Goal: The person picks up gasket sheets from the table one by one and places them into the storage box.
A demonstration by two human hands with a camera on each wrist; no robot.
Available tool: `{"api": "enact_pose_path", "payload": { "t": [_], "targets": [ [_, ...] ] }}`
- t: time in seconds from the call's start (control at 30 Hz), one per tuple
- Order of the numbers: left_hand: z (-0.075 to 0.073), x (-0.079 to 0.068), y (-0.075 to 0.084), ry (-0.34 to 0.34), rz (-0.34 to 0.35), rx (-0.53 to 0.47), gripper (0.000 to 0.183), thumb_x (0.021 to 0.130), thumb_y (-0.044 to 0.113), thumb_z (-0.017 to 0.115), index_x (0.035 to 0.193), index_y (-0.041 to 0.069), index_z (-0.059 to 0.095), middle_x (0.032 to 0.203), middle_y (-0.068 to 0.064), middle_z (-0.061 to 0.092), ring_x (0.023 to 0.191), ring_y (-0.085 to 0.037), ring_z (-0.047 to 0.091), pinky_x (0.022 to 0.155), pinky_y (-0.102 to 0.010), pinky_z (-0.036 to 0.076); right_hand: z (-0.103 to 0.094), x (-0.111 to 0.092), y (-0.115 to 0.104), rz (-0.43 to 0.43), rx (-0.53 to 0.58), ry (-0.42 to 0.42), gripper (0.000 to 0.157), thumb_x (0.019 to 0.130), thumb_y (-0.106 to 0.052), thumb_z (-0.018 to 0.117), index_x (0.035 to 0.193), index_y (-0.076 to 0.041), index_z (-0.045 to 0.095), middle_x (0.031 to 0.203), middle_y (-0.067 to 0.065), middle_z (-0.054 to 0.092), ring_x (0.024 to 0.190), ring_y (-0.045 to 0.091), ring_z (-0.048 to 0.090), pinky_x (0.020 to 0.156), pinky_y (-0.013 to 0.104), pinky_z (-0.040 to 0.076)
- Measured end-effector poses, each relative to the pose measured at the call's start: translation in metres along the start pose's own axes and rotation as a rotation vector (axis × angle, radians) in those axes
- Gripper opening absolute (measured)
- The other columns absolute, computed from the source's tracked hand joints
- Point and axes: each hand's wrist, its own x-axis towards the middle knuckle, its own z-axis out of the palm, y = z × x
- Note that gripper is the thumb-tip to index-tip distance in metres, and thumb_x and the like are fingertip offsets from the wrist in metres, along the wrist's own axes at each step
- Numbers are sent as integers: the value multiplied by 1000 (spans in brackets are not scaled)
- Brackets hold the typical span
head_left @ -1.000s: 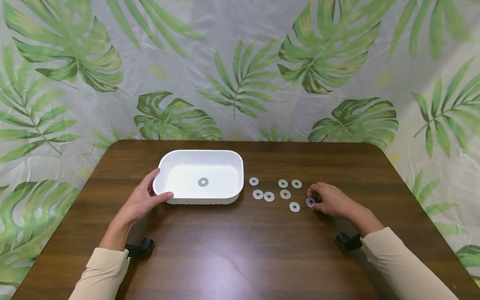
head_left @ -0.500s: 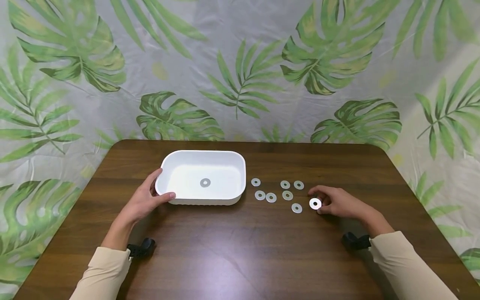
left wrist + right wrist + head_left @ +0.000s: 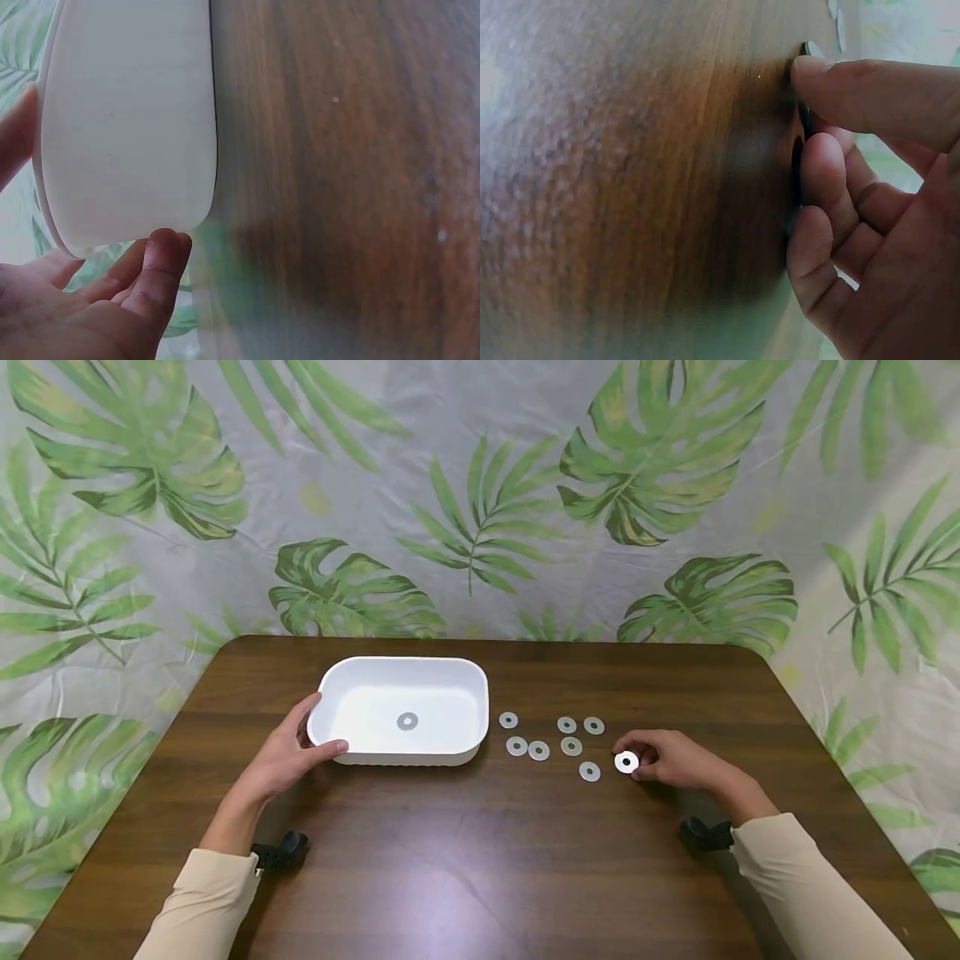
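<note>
My left hand [image 3: 281, 762] grips the left end of a white rectangular tub [image 3: 412, 759], thumb over its front rim. Close up in the left wrist view, fingertips touch the end of the tub [image 3: 127, 127]. A flat metal washer [image 3: 400, 722] lies inside on the tub's floor. Over to the right, my right hand [image 3: 678, 764] pinches another washer [image 3: 619, 766] between thumb and fingers, tilted so its face shines, at or just above the tabletop. In the right wrist view the thumb and curled fingers hide most of that washer.
Several loose washers [image 3: 583, 773] lie flat on the brown wooden table [image 3: 465, 860] between the tub and my right hand. Behind the table hangs a leaf-patterned cloth [image 3: 480, 410]. Each wrist wears a black strap-mounted device [image 3: 279, 853].
The right hand's washer has gone from lying near flat under the fingertips to tilted up with its face showing. The left hand and tub have stayed put.
</note>
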Motion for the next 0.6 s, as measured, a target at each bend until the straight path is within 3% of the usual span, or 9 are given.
{"api": "enact_pose_path", "payload": {
  "t": [0.27, 0.43, 0.5, 0.6],
  "targets": [
    [1, -1, 1, 3, -4, 35, 99, 90, 27, 73, 160, 6, 7, 162, -27, 21, 142, -38, 36, 85, -4, 35, -2, -3, 0, 10, 129, 6, 32, 84, -7, 76, 113, -2, 64, 92, 6, 63, 75, 4, 50, 66, 22, 42],
    [1, -2, 1, 6, 0, 22, 99, 90, 25, 73, 160, 4, 7, 161, -28, 22, 141, -38, 37, 84, -2, 34, -5, 2, 1, 34, 133, -6, 31, 86, -14, 76, 112, -1, 64, 92, 5, 64, 77, 5, 52, 68, 22, 44],
    [1, -2, 1, 9, -4, 31, 98, 90, 25, 73, 160, 5, 7, 161, -28, 22, 141, -38, 37, 87, -5, 36, -8, 6, 0, 44, 110, -18, 31, 87, -16, 75, 111, -1, 64, 93, 5, 65, 80, 8, 54, 69, 23, 45],
    [0, -1, 2, 14, -12, 60, 99, 90, 28, 73, 160, 5, 7, 161, -29, 23, 142, -38, 36, 101, -23, 41, -16, 14, -3, 55, 79, -24, 30, 88, -17, 75, 111, -1, 64, 97, 6, 66, 84, 13, 56, 72, 25, 47]
  ]
}}
